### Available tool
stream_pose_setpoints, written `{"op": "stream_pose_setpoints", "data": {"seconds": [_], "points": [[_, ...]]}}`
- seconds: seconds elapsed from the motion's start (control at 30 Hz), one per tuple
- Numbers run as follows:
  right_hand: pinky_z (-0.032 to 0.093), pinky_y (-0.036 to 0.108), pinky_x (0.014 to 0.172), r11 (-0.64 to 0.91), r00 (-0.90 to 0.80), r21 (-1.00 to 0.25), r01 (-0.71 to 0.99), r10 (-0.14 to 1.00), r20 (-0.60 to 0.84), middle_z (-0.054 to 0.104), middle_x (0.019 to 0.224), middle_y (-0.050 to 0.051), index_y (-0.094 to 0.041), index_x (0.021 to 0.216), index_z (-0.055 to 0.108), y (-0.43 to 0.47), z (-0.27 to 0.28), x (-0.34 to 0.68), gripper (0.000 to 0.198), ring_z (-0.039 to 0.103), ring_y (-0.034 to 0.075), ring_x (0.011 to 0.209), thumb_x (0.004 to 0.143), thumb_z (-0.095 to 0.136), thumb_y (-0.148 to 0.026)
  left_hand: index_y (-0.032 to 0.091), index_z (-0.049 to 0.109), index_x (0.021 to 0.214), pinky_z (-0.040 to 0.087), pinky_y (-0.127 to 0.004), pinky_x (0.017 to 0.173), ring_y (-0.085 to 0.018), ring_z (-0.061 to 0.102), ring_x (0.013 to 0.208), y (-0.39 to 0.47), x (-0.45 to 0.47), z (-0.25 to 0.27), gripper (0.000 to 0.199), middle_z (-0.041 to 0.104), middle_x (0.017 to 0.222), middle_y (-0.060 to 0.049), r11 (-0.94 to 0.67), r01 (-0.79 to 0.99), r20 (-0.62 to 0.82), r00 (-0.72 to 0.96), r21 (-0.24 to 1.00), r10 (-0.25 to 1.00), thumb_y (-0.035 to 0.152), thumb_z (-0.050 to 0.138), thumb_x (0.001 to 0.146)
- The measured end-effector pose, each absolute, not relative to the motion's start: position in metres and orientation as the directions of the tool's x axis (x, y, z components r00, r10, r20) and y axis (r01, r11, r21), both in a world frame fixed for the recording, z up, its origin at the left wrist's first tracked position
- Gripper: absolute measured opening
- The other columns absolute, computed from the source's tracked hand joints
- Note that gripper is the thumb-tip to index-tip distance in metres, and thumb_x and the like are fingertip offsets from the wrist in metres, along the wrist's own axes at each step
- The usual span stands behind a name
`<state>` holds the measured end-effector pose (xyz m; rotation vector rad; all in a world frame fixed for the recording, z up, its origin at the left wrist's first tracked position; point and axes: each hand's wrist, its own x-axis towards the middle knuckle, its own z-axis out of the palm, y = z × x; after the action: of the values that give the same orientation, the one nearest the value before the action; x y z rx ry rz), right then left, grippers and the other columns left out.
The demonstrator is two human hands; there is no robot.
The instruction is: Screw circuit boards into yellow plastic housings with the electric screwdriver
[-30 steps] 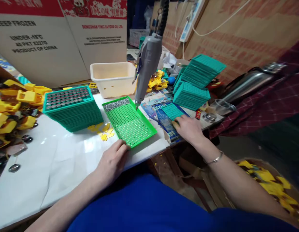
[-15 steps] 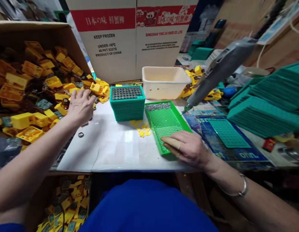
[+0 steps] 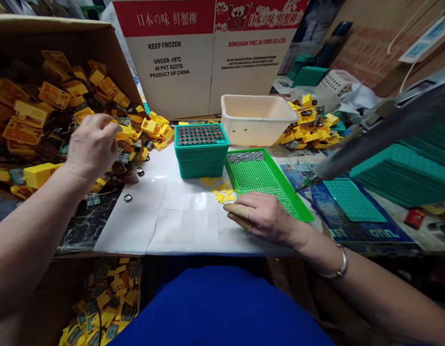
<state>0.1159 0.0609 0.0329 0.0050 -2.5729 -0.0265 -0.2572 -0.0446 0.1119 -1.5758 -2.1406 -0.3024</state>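
Left of the green tray, the left hand covers yellow housings, fingers' hold unclear; at the tray's near end, the right hand has fingers pressed together.

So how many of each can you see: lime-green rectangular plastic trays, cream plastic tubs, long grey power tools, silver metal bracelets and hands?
Lime-green plastic tray: 1
Cream plastic tub: 1
Grey power tool: 1
Silver bracelet: 1
Hands (left hand, right hand): 2
Total: 6
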Motion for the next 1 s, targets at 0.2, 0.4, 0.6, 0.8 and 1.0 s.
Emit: {"op": "stream_pose_setpoints", "data": {"seconds": [0.2, 0.4, 0.6, 0.8, 1.0], "points": [[0.036, 0.026, 0.059, 0.999, -0.853, 0.032, -0.036, -0.048, 0.520, 0.067, 0.074, 0.002, -0.017, 0.091, 0.069, 0.055, 0.039, 0.094, 0.030, 0.055, 0.010, 0.065, 0.100, 0.043, -0.029, 0.010, 0.067, 0.105, 0.037, -0.051, 0.105, -0.027, 0.053, 0.122, -0.063, -0.247, 0.141, 0.029, 0.062, 0.127, -0.007, 0.256, 0.966, 0.734, -0.140, -0.047, 0.665, 0.011, 0.055, 0.079], [0.036, 0.024, 0.059, 0.992, -0.876, -0.122, -0.039, 0.025, 0.482, 0.066, 0.076, 0.004, -0.015, 0.096, 0.071, 0.051, 0.039, 0.079, 0.031, 0.055, 0.010, 0.066, 0.100, 0.043, -0.029, 0.014, 0.069, 0.088, 0.050, -0.032, 0.083, -0.017, 0.064, 0.089, -0.065, -0.167, 0.108, 0.019, 0.069, 0.091, -0.005, -0.128, 0.931, 0.744, -0.185, 0.342, 0.642, 0.008, 0.052, 0.081], [0.034, 0.024, 0.059, 0.975, -0.918, -0.173, 0.140, 0.193, 0.346, 0.066, 0.078, 0.005, -0.016, 0.100, 0.072, 0.049, 0.027, 0.076, 0.032, 0.055, 0.012, 0.067, 0.099, 0.045, -0.033, 0.018, 0.068, 0.088, 0.053, -0.031, 0.074, -0.019, 0.067, 0.086, -0.074, -0.122, 0.025, 0.028, 0.070, 0.101, -0.007, 0.019, 0.889, 0.426, -0.238, 0.458, 0.873, 0.009, 0.043, 0.081], [0.035, 0.024, 0.063, 0.953, -0.970, -0.296, 0.068, 0.132, 0.203, 0.064, 0.080, 0.005, -0.016, 0.096, 0.070, 0.027, 0.008, 0.072, 0.027, 0.053, 0.012, 0.070, 0.097, 0.048, -0.032, 0.020, 0.069, 0.102, 0.055, -0.032, 0.075, -0.021, 0.067, 0.094, -0.106, -0.159, 0.018, 0.027, 0.068, 0.110, -0.008, 0.161, 0.893, 0.313, -0.309, 0.419, 0.898, 0.023, 0.046, 0.088], [0.035, 0.027, 0.063, 0.958, -0.975, -0.250, 0.141, 0.178, 0.135, 0.062, 0.078, 0.007, -0.013, 0.085, 0.068, 0.011, 0.000, 0.057, 0.024, 0.050, 0.014, 0.070, 0.094, 0.052, -0.027, 0.023, 0.048, 0.140, 0.042, -0.046, 0.109, -0.028, 0.042, 0.138, -0.115, -0.188, 0.029, 0.053, 0.043, 0.150, -0.014, -0.132, 0.864, 0.116, 0.086, 0.485, 0.989, 0.024, 0.049, 0.088]]}}
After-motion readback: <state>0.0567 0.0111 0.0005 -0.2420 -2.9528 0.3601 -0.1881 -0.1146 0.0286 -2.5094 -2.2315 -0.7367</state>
